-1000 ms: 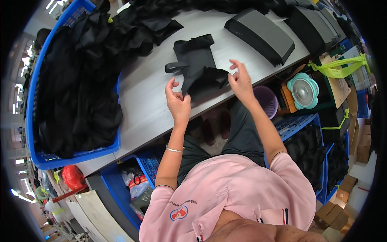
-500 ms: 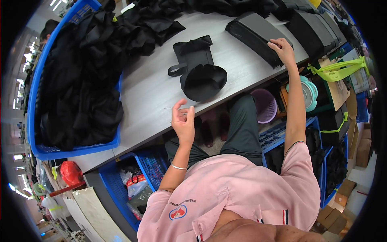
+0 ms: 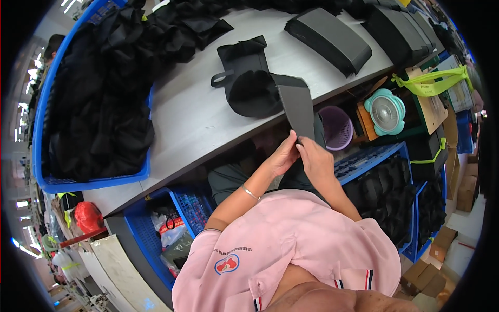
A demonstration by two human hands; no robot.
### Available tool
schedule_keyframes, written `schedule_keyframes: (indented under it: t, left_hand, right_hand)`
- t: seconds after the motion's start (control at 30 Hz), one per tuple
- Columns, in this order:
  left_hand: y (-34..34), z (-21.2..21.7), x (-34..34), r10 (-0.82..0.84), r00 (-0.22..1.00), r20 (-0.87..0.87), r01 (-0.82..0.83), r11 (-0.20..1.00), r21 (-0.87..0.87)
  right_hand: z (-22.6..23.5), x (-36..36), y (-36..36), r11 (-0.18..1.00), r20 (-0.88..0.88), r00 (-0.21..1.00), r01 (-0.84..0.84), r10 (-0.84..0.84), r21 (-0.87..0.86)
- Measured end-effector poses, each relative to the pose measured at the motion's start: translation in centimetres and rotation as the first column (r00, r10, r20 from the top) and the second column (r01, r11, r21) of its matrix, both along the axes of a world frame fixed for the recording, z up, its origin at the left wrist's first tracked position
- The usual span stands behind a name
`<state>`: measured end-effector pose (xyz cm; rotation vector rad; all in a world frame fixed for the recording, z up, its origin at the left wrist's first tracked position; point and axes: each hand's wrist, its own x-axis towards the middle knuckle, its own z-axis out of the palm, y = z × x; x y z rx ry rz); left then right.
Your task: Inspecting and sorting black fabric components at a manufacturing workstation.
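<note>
A dark grey flat panel (image 3: pixel 297 104) stretches from my hands over the table's front edge, its far end beside a black sewn fabric piece. My left hand (image 3: pixel 284 154) and my right hand (image 3: pixel 315 162) meet at the panel's near end, both closed on it with fingertips together. That black fabric piece (image 3: pixel 248 83), with a small loop on its left side, lies on the table just left of the panel. To the far right, a stack of similar grey panels (image 3: pixel 332 39) rests on the table.
At the left, a blue basket (image 3: pixel 93 185) is heaped with black fabric. More grey-topped stacks (image 3: pixel 397 31) stand at the back right. Below the table edge are a purple bin (image 3: pixel 337 129), a turquoise fan (image 3: pixel 385 112) and blue crates (image 3: pixel 374 161).
My right hand has come from the stack to in front of my body with a grey panel. My left hand has moved right and down and now grips its near end too.
</note>
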<state>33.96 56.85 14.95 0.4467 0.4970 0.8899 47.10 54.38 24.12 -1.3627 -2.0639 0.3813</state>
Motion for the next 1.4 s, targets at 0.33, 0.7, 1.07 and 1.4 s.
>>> schedule_keyframes:
  t: [0.33, 0.7, 1.07, 1.4]
  left_hand:
    - [-0.4, 5.5, -0.4, 0.064, 0.983, 0.174, -0.06, 0.998, -0.027]
    - [-1.1, 6.0, -3.9, 0.616, 0.609, -0.499, -0.308, 0.764, 0.567]
    - [7.5, 6.2, -10.8, 0.84, -0.141, -0.524, 0.07, 0.536, 0.841]
    - [3.2, 9.9, -6.7, 0.847, 0.336, -0.412, 0.328, 0.305, 0.894]
  right_hand:
    - [0.6, 2.8, -2.7, 0.825, -0.463, 0.825, 0.007, -0.323, -0.565]
    - [-1.6, 0.9, -0.9, 0.782, -0.641, 0.751, -0.302, -0.158, -0.546]
    - [0.6, -1.3, 3.2, 0.856, -0.398, 0.916, -0.238, 0.041, -0.459]
    - [-6.2, -4.9, 11.0, 0.993, -0.177, 0.978, -0.117, 0.112, -0.017]
